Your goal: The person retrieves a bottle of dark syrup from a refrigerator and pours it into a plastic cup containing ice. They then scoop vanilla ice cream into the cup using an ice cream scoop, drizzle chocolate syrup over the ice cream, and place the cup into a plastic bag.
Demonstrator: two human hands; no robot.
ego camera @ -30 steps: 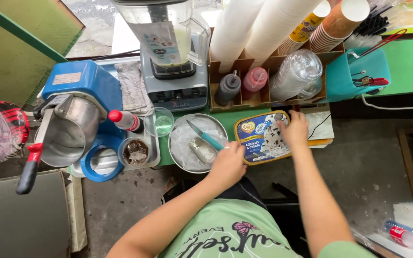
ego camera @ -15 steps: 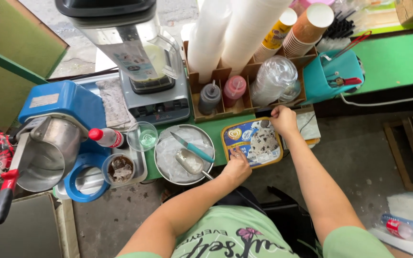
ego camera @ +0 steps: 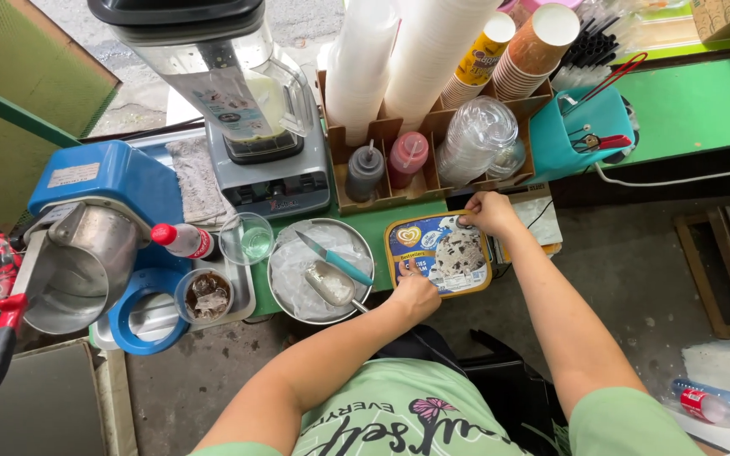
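Note:
A rectangular ice cream tub (ego camera: 439, 252) with a printed lid lies on the green counter. My left hand (ego camera: 414, 295) presses on its near left corner. My right hand (ego camera: 488, 212) grips its far right corner. Just left of the tub stands a round metal bowl (ego camera: 320, 270) lined with plastic, holding a teal-handled knife (ego camera: 335, 259) and a metal scoop (ego camera: 329, 284).
A blender (ego camera: 247, 110) stands behind the bowl, a blue ice shaver (ego camera: 99, 236) at the left. A small glass (ego camera: 247, 239), a cup of dark drink (ego camera: 204, 295) and a red-capped bottle (ego camera: 181, 240) sit between. Cup stacks (ego camera: 433, 51), sauce bottles (ego camera: 386, 165) and a teal bin (ego camera: 580, 131) line the back.
The view has shifted down and closer. My left hand has moved from the bowl's edge onto the tub's near left corner. My right hand stays on the tub's far corner.

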